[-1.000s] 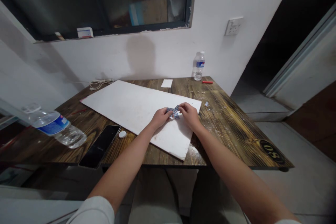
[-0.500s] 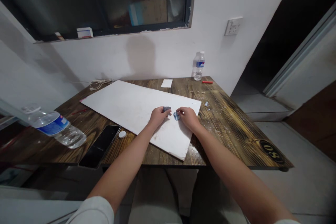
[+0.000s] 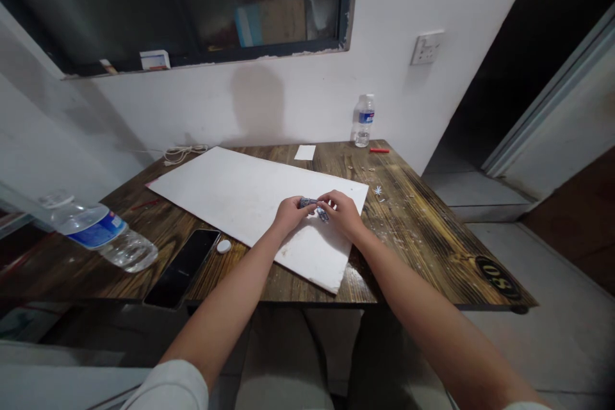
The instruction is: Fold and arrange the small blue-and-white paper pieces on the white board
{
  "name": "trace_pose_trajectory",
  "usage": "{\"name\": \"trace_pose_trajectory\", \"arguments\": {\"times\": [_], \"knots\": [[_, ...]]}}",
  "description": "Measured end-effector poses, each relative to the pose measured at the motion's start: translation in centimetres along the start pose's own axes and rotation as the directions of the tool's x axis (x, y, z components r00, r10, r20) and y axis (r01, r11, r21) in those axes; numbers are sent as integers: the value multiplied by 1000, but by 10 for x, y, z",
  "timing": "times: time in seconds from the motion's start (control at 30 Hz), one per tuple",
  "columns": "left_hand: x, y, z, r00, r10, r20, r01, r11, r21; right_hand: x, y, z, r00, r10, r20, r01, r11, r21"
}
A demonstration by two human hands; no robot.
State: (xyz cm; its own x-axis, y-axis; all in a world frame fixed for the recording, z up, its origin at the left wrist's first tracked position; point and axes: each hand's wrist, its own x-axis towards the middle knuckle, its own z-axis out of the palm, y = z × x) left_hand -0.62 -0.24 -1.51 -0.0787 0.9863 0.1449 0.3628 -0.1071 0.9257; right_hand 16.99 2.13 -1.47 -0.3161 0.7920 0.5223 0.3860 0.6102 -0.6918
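Over the right part of the white board (image 3: 230,186), my left hand (image 3: 288,213) pinches a small dark grey piece (image 3: 307,202) whose kind is too small to tell. My right hand (image 3: 343,213) is closed, its fingertips meeting the left thumb at that grey piece. A small light-blue piece (image 3: 323,214) shows below the right fingers, partly hidden by them; it appears to be held in this hand. Whether the two pieces touch I cannot make out.
A small snowflake-shaped piece (image 3: 377,190) lies right of the board. To the left are a phone (image 3: 182,269), a white cap (image 3: 223,246) and a tilted water bottle (image 3: 103,230). Another bottle (image 3: 365,120), a red pen-like stick (image 3: 379,150) and white paper (image 3: 305,152) are at the back.
My right hand has moved left and slightly up, so its fingertips now reach the left hand's. The light-blue piece has become more hidden. My left hand has barely moved.
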Motion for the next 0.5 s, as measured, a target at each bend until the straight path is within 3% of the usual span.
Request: {"name": "trace_pose_trajectory", "arguments": {"times": [0.27, 0.5], "knots": [[-2, 4, -1, 999, -24, 30, 24, 1000, 5, 0, 0, 1, 1000, -19, -24, 21, 998, 53], [-3, 4, 2, 995, 1, 101, 11, 994, -110, 1, -3, 0, 998, 21, -66, -20, 999, 25]]}}
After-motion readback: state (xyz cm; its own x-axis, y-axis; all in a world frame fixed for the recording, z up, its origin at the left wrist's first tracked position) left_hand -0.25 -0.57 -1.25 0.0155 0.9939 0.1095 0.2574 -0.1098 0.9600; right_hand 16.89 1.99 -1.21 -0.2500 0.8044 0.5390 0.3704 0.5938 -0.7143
